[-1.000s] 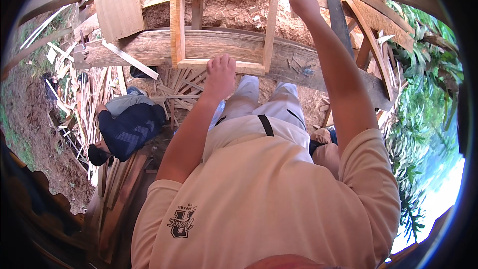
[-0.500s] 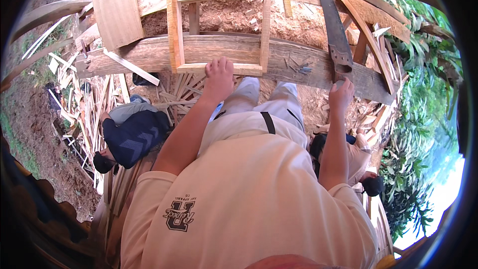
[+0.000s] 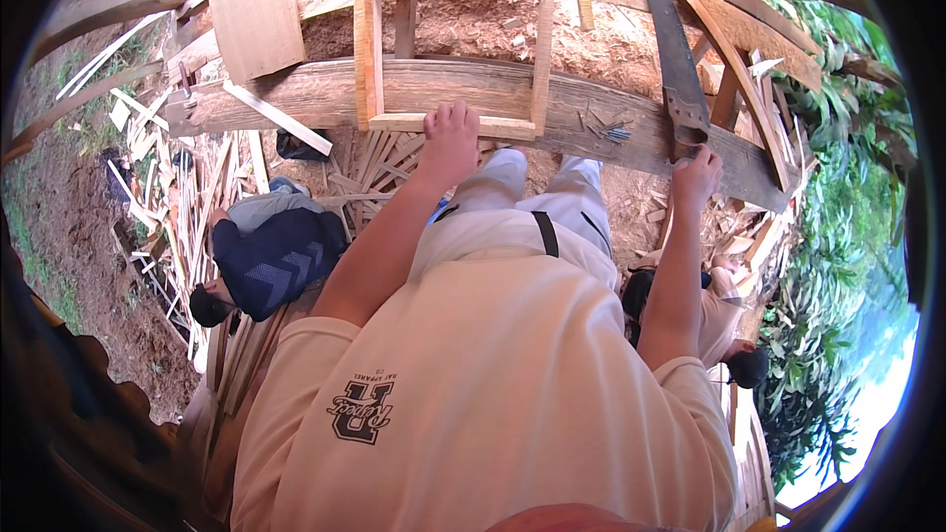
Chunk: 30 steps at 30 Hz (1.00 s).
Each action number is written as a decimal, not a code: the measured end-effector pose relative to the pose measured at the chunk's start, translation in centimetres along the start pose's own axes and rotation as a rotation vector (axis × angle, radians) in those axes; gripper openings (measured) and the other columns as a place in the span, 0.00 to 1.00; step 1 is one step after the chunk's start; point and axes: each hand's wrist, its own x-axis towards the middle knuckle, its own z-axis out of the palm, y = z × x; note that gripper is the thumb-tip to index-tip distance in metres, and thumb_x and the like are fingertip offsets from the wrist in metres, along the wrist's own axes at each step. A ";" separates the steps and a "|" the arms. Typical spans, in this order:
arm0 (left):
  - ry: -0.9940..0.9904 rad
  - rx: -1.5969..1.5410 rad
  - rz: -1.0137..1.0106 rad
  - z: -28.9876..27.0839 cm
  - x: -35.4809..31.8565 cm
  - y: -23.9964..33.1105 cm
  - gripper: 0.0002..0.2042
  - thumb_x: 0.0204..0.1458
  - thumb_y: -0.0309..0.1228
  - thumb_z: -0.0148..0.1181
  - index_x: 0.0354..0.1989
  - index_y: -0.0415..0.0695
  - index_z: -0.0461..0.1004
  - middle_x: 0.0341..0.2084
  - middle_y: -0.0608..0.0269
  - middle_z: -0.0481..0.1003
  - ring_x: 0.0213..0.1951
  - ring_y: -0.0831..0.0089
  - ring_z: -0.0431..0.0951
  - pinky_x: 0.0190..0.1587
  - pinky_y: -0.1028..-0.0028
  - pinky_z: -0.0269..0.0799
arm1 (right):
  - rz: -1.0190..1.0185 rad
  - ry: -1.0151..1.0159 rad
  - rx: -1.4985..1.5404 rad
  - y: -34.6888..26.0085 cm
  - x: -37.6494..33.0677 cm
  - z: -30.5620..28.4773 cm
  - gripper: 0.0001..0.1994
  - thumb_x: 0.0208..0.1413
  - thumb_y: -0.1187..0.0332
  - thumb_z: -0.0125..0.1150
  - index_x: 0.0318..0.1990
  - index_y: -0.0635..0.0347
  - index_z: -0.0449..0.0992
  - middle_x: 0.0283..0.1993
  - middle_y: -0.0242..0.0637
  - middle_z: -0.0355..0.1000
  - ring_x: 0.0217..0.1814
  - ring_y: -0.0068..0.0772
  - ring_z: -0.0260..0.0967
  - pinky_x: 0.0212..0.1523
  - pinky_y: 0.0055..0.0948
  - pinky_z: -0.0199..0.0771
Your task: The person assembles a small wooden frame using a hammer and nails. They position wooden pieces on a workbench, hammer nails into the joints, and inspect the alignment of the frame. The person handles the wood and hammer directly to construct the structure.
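A rectangular frame of pale wood strips (image 3: 544, 59) rests on a weathered plank (image 3: 453, 89). My left hand (image 3: 451, 143) is closed over the frame's near strip, fingers on top. To the right, a handsaw (image 3: 672, 49) lies across the plank, its long dark blade pointing away from me and its handle near the front edge. My right hand (image 3: 697, 177) is closed at the near end of that handle; the palm side is hidden. Between the two hands a small group of nails (image 3: 617, 134) lies on the plank.
A square thin board (image 3: 256, 20) leans at the left, near a loose pale strip (image 3: 278, 118). Beams run behind the frame. Wood offcuts (image 3: 207, 197) litter the ground. One person in dark blue (image 3: 276, 261) crouches at left, another person (image 3: 719, 320) at right.
The view has shifted slightly, moving the scene rightward. My right hand's fingers have curled in at the saw handle's end. My left hand stays on the frame.
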 end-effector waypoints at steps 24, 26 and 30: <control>0.019 -0.033 0.026 0.9 -0.4 -0.4 0.24 0.48 0.30 0.62 0.56 0.42 0.68 0.54 0.54 0.66 0.59 0.54 0.65 0.62 0.49 0.59 | -0.286 0.026 0.421 -11.4 -0.9 0.5 0.30 0.56 0.59 0.70 0.64 0.61 0.69 0.62 0.54 0.68 0.67 0.58 0.66 0.65 0.55 0.67; 0.017 -0.030 0.029 1.0 0.0 -0.6 0.25 0.48 0.32 0.64 0.56 0.42 0.68 0.55 0.54 0.65 0.60 0.53 0.64 0.63 0.48 0.58 | -0.458 0.146 0.458 -15.8 2.7 1.3 0.30 0.57 0.58 0.70 0.63 0.64 0.68 0.61 0.55 0.69 0.66 0.58 0.66 0.64 0.54 0.69; -0.050 -0.018 -0.010 1.3 -0.4 -0.8 0.28 0.48 0.36 0.70 0.57 0.41 0.67 0.58 0.54 0.65 0.63 0.53 0.63 0.65 0.47 0.55 | -0.441 0.133 0.438 -25.8 9.2 -1.1 0.28 0.62 0.55 0.65 0.61 0.67 0.68 0.59 0.58 0.70 0.62 0.60 0.71 0.61 0.53 0.73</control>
